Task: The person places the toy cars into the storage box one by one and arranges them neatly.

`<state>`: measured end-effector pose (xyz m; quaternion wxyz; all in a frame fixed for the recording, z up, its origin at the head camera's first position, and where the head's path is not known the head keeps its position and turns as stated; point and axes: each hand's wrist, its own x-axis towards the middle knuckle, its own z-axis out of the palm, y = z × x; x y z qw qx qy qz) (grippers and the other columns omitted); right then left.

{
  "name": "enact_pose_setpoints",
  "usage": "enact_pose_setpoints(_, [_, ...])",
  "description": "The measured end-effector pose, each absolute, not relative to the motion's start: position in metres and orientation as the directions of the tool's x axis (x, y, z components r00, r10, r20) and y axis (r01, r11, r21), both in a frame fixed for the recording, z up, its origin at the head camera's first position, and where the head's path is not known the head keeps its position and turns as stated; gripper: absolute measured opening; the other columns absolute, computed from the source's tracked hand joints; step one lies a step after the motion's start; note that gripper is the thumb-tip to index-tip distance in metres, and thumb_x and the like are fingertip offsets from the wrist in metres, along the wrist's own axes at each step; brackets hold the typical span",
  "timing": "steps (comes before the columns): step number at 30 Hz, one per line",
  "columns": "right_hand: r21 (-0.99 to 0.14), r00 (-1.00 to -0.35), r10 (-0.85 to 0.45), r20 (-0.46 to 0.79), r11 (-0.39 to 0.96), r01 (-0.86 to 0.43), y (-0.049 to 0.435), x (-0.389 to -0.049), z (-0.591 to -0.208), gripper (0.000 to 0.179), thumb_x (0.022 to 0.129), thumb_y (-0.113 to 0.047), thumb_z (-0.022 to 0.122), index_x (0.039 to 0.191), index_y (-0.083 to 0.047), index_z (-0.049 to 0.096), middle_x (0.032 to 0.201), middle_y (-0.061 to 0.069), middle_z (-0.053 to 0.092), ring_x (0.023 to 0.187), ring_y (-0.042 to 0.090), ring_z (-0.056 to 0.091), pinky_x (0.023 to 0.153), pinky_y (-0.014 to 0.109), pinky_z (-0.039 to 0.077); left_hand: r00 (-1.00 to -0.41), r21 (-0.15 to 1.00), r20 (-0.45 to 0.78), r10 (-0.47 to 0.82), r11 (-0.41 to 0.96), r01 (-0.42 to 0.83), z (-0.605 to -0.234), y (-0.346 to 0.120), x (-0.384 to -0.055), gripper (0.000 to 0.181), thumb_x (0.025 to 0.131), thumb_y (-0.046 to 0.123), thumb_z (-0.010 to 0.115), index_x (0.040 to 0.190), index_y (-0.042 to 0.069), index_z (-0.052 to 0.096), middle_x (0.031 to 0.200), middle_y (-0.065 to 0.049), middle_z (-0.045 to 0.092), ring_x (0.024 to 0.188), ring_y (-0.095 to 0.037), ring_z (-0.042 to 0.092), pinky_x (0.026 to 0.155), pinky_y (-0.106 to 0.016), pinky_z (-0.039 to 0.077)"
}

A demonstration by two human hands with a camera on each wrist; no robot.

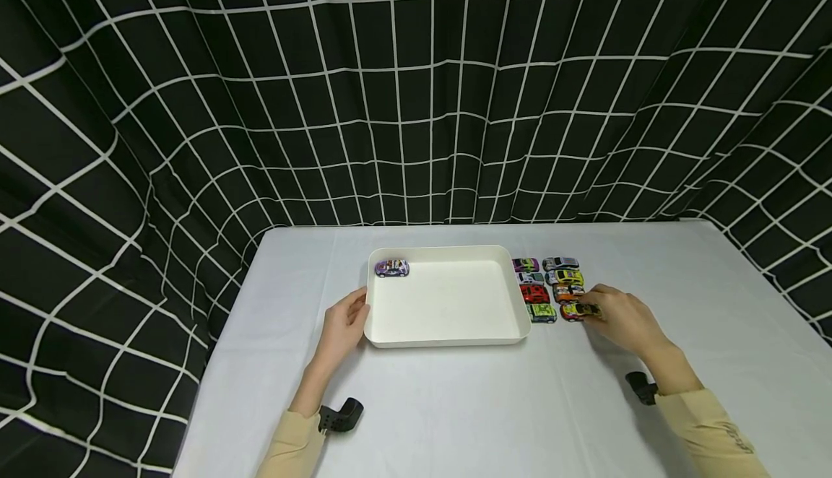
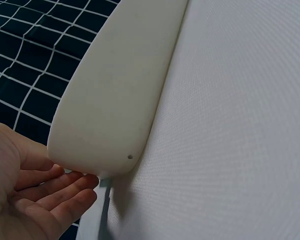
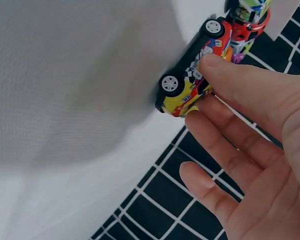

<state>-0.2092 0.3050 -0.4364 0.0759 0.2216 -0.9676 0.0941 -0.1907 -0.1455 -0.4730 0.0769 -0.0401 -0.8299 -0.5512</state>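
My right hand (image 1: 624, 319) pinches a yellow and red toy car (image 3: 190, 82) between thumb and fingers, at the near end of the right column of toy cars. In the right wrist view its two near-side wheels face the camera, and the other fingers spread loosely below. My left hand (image 1: 343, 325) rests against the outer left side of a white tray (image 1: 448, 342), fingers loosely extended along the wall in the left wrist view. Inside the tray, a purple toy car (image 1: 392, 268) sits at the far left corner.
Right of the tray, several toy cars stand in two columns, among them a red car (image 1: 534, 294), a green car (image 1: 542, 313) and an orange car (image 1: 568, 292). A white cloth (image 1: 442, 413) covers the table. A black gridded curtain (image 1: 416, 102) hangs behind it.
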Motion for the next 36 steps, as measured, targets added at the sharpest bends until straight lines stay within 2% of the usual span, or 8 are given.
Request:
enact_pose_setpoints(19, [-0.173, -0.883, -0.42, 0.211, 0.873, -0.457, 0.313, -0.214, -0.443, 0.025, 0.07, 0.001, 0.075, 0.095, 0.002, 0.068, 0.093, 0.016, 0.065, 0.083, 0.036, 0.062, 0.069, 0.052, 0.053, -0.986, 0.917, 0.167, -0.018, 0.37, 0.149, -0.475, -0.146, -0.192, 0.036, 0.091, -0.003, 0.053, 0.126, -0.011, 0.05, 0.115, -0.027, 0.058, 0.103, -0.032, 0.06, 0.087, -0.026, 0.053])
enact_pose_setpoints(28, [-0.161, -0.881, -0.425, 0.209, 0.873, -0.46, 0.312, -0.212, -0.44, 0.023, 0.07, -0.002, 0.076, 0.092, -0.002, 0.069, 0.093, 0.013, 0.066, 0.083, 0.035, 0.063, 0.069, 0.052, 0.053, -0.986, 0.918, 0.164, -0.016, 0.368, 0.146, -0.475, -0.145, -0.192, 0.036, 0.091, -0.003, 0.053, 0.125, -0.012, 0.049, 0.116, -0.027, 0.058, 0.104, -0.033, 0.059, 0.088, -0.027, 0.052])
enact_pose_setpoints(36, [-0.132, -0.841, -0.458, 0.288, 0.851, -0.508, 0.308, -0.212, -0.432, 0.026, 0.068, 0.0, 0.078, 0.092, -0.002, 0.069, 0.09, 0.012, 0.066, 0.079, 0.033, 0.064, 0.064, 0.05, 0.054, -0.983, 0.916, 0.182, -0.018, 0.366, 0.163, -0.474, -0.146, -0.192, 0.036, 0.09, -0.005, 0.053, 0.125, -0.013, 0.049, 0.115, -0.029, 0.058, 0.102, -0.034, 0.06, 0.088, -0.028, 0.052])
